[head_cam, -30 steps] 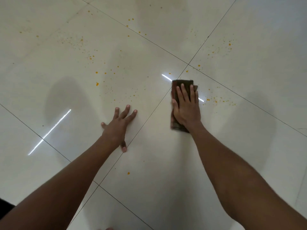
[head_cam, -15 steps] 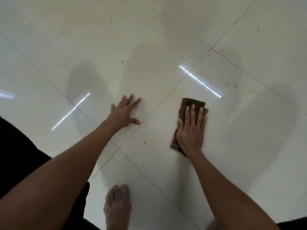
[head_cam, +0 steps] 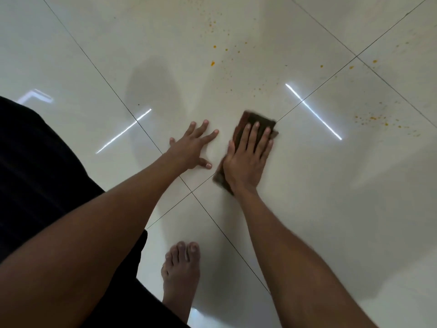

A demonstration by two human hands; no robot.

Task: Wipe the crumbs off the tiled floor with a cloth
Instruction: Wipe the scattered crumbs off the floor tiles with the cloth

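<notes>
Item one: my right hand (head_cam: pixel 247 159), laid flat with straight fingers on the brown cloth (head_cam: pixel 254 125), pressing it onto the tiled floor (head_cam: pixel 331 209); nothing is curled round it. The cloth sits near the middle of the scene, its far end showing past my fingertips and its near corner showing by my wrist, lying across a grout line just right of where four tiles meet.

Item two: my left hand (head_cam: pixel 191 147), released, fingers spread, palm down on the bare tile just left of the cloth, holding nothing.

Item three: orange crumbs (head_cam: pixel 212 63), scattered on the far tile beyond both hands, with a second patch far right, well apart from the cloth.

Item four: my bare foot (head_cam: pixel 181 273), planted on the near tile between my forearms.

Item five: dark clothing (head_cam: pixel 35 174) along the left edge.
</notes>
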